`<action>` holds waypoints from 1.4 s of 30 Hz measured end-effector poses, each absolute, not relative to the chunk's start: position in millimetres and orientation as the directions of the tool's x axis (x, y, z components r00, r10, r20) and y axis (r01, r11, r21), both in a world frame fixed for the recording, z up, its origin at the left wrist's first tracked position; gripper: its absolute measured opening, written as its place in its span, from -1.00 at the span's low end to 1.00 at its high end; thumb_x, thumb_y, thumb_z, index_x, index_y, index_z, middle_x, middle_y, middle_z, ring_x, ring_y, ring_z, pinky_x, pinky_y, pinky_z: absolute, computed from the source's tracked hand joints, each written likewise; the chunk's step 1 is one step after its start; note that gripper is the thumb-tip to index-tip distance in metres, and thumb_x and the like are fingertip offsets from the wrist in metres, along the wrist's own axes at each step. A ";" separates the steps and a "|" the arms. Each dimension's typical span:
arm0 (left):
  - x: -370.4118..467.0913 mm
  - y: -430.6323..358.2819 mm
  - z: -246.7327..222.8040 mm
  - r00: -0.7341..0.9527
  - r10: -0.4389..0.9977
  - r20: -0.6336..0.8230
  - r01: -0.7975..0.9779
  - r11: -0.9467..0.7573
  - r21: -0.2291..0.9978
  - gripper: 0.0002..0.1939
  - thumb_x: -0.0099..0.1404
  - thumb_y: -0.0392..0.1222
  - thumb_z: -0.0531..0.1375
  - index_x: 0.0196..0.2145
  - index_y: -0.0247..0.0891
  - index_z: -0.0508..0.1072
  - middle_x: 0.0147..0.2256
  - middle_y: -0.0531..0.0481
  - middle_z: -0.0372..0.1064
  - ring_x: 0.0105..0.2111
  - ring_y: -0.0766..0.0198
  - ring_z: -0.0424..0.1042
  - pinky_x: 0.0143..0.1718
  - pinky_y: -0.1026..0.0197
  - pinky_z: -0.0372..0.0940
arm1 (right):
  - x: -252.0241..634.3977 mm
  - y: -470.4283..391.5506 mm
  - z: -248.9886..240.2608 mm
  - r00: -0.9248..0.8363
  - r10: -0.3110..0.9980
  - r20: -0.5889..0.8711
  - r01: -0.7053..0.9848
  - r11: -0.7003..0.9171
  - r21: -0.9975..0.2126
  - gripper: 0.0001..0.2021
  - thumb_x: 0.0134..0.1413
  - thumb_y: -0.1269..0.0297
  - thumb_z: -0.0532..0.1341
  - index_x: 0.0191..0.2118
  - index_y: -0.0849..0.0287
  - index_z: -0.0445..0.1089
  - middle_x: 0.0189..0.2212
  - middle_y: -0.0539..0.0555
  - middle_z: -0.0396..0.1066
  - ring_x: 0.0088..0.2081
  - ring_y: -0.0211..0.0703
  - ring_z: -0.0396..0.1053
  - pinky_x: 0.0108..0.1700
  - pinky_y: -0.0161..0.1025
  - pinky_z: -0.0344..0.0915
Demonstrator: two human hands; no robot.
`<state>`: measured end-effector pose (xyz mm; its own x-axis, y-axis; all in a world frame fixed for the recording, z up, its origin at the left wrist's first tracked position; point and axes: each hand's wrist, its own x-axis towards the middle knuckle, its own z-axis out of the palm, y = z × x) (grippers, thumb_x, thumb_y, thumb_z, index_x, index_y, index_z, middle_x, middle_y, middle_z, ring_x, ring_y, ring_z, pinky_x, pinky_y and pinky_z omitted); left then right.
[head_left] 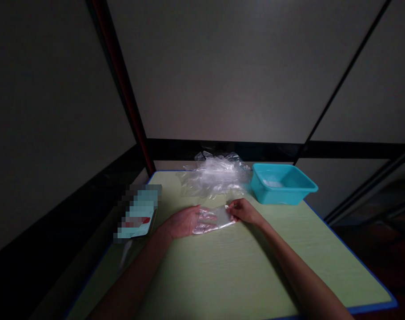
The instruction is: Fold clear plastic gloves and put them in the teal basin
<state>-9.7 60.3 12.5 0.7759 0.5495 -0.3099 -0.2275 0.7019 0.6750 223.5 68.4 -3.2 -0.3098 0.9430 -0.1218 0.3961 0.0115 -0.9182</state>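
My left hand (186,221) lies flat on the green table (242,271), its fingers pushed part way into a clear plastic glove (218,218). My right hand (242,210) pinches the far end of that glove between thumb and fingers. The glove stretches between both hands, just above the tabletop. Behind them, a loose pile of clear plastic gloves (214,175) rests near the table's far edge.
A teal plastic tub (282,183) stands at the far right of the table, something pale inside it. A blurred-out flat object (138,213) lies at the left edge. Dark wall panels and a red-brown post (122,80) rise behind the table.
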 end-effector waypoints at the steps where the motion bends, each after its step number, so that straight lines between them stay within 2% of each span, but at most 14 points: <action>1: -9.8 60.5 12.1 0.781 0.543 -0.308 -0.226 0.706 0.671 -0.69 0.19 -0.12 0.07 -0.18 -0.38 0.34 -0.13 -0.24 0.35 -0.15 0.02 0.36 -0.04 0.03 0.04 | 223.7 67.7 -2.7 -0.301 0.945 -0.127 0.397 0.004 -0.918 -0.86 -0.10 0.28 0.13 -0.53 0.23 0.21 -0.73 -0.06 0.30 -0.71 -0.37 0.22 -0.67 -0.43 0.15; 4: -10.7 61.6 10.3 0.792 0.527 -0.308 -0.215 0.713 0.667 -0.66 0.19 -0.10 0.06 -0.15 -0.38 0.32 -0.10 -0.26 0.32 -0.13 0.02 0.33 -0.03 0.02 0.01 | 223.9 65.6 -3.0 -0.267 0.956 -0.120 0.414 0.001 -0.910 -0.93 -0.09 0.35 0.10 -0.43 0.22 0.18 -0.72 -0.08 0.31 -0.71 -0.35 0.25 -0.67 -0.43 0.18; 7: -12.4 63.1 7.9 0.804 0.516 -0.296 -0.216 0.717 0.663 -0.64 0.19 -0.09 0.05 -0.12 -0.37 0.31 -0.07 -0.27 0.29 -0.11 0.00 0.32 -0.01 0.00 -0.02 | 222.8 63.3 -4.4 -0.225 0.971 -0.078 0.452 0.034 -0.891 -0.89 -0.11 0.41 0.09 -0.36 0.22 0.17 -0.71 -0.10 0.30 -0.70 -0.33 0.25 -0.67 -0.42 0.17; 15: -15.4 66.7 5.2 0.862 0.449 -0.234 -0.211 0.739 0.640 -0.60 0.19 -0.05 0.04 -0.08 -0.37 0.29 -0.01 -0.25 0.23 -0.04 -0.02 0.25 0.04 -0.02 -0.12 | 221.2 56.6 2.9 -0.126 0.982 0.141 0.624 0.189 -0.758 -0.86 -0.16 0.45 0.14 -0.36 0.22 0.26 -0.69 -0.05 0.30 -0.63 -0.28 0.25 -0.56 -0.38 0.11; 19: -16.4 67.2 3.5 0.861 0.455 -0.228 -0.221 0.738 0.638 -0.59 0.20 -0.06 0.03 -0.07 -0.37 0.29 0.00 -0.25 0.22 -0.02 -0.03 0.22 0.04 -0.02 -0.12 | 223.2 50.2 9.7 -0.112 0.965 0.239 0.679 0.250 -0.690 -0.85 -0.06 0.44 0.05 -0.31 0.24 0.30 -0.55 0.05 0.38 -0.52 -0.23 0.30 -0.47 -0.34 0.16; 23: -16.4 67.1 2.1 0.859 0.461 -0.223 -0.235 0.742 0.628 -0.60 0.20 -0.07 0.03 -0.08 -0.38 0.30 0.01 -0.26 0.21 -0.02 -0.03 0.22 0.04 -0.02 -0.12 | 218.9 39.0 16.1 -0.258 0.912 0.319 0.740 0.399 -0.542 -0.73 -0.01 0.49 -0.03 -0.21 0.27 0.32 -0.31 0.15 0.41 -0.31 -0.15 0.36 -0.26 -0.27 0.25; 26: -15.4 66.4 2.8 0.862 0.459 -0.213 -0.242 0.744 0.623 -0.60 0.19 -0.07 0.04 -0.09 -0.39 0.31 0.00 -0.27 0.21 -0.01 -0.04 0.21 0.05 -0.03 -0.13 | 210.0 30.3 17.9 -0.378 0.873 0.308 0.754 0.483 -0.445 -0.64 0.08 0.44 -0.09 -0.01 0.31 0.22 -0.04 0.22 0.27 -0.04 -0.11 0.25 -0.03 -0.20 0.16; 29: -13.9 65.2 4.4 0.862 0.462 -0.208 -0.250 0.746 0.617 -0.61 0.20 -0.07 0.03 -0.10 -0.40 0.31 -0.01 -0.27 0.23 -0.02 -0.03 0.23 0.05 -0.02 -0.14 | 200.7 23.6 14.5 -0.473 0.841 0.261 0.768 0.539 -0.347 -0.56 0.15 0.31 -0.12 0.12 0.40 0.05 0.11 0.28 0.04 0.12 -0.08 0.02 0.09 -0.14 0.03; 34: -12.9 65.0 5.6 0.855 0.470 -0.217 -0.257 0.749 0.611 -0.59 0.21 -0.08 0.01 -0.08 -0.43 0.29 -0.05 -0.29 0.26 -0.06 0.02 0.26 0.05 -0.02 -0.13 | 191.7 15.9 3.6 -0.509 0.837 0.201 0.812 0.544 -0.209 -0.42 0.17 0.08 -0.14 0.15 0.47 -0.04 0.17 0.32 -0.15 0.19 0.01 -0.20 0.14 -0.03 -0.11; 42: -12.3 66.7 6.7 0.856 0.464 -0.227 -0.246 0.753 0.611 -0.61 0.21 -0.08 0.01 -0.10 -0.41 0.30 -0.06 -0.26 0.27 -0.08 0.02 0.28 0.04 -0.02 -0.13 | 187.5 11.3 -1.2 -0.478 0.863 0.163 0.848 0.502 -0.170 -0.33 0.15 -0.02 -0.22 0.15 0.53 -0.06 0.16 0.38 -0.17 0.18 0.04 -0.20 0.14 -0.01 -0.12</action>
